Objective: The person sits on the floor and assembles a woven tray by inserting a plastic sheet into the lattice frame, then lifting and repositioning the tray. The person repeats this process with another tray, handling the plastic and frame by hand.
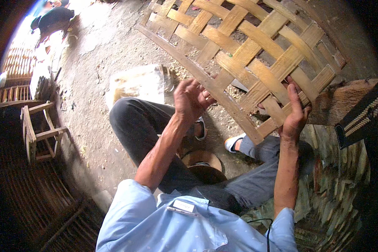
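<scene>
Hands [295, 113] pinch a wood-framed lattice [245, 52] (flat, openly woven strips [289, 59]) along its edges.

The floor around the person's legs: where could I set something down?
One open patch of floor lies between the small wooden frame and the left knee. Another lies past the pale packet. It is crowded among the shavings around the woven panel in the right hand, and where a layered pile borders the right leg.

Weaving workshop, lattice panel [287, 59] of woven strips, pale chips [182, 69] across rough floor [88, 105], wooden frame [50, 134] at left
</scene>
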Available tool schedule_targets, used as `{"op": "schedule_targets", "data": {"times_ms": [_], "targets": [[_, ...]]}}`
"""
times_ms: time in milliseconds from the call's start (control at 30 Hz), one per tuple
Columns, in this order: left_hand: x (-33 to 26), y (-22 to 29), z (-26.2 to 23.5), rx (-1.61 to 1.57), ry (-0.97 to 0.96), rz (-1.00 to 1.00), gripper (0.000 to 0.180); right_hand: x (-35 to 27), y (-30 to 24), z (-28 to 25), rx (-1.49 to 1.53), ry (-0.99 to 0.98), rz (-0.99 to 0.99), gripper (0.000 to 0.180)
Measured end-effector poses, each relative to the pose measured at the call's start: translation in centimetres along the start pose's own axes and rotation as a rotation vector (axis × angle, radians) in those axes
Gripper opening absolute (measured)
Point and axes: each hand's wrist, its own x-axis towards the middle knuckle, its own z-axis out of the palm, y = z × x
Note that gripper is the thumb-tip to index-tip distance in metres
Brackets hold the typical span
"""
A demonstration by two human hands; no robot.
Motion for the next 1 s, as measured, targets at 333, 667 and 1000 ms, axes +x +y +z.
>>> {"op": "schedule_targets", "data": {"times_ms": [333,667,1000], "targets": [[0.8,-0.9,-0.3,0.191,0.101,0.161,0.03,-1.7,0.9,0.5,-0.186,-0.066,-0.156,0.037],[0.2,-0.6,-0.9,0.173,0.013,0.12,0.03,-3.0,-0.4,2.5,-0.197,-0.128,-0.305,0.029],[0.6,-0.9,-0.2,0.07,0.065,0.138,0.055,-2.2,0.1,1.9,-0.396,-0.196,-0.414,0.029]]}}
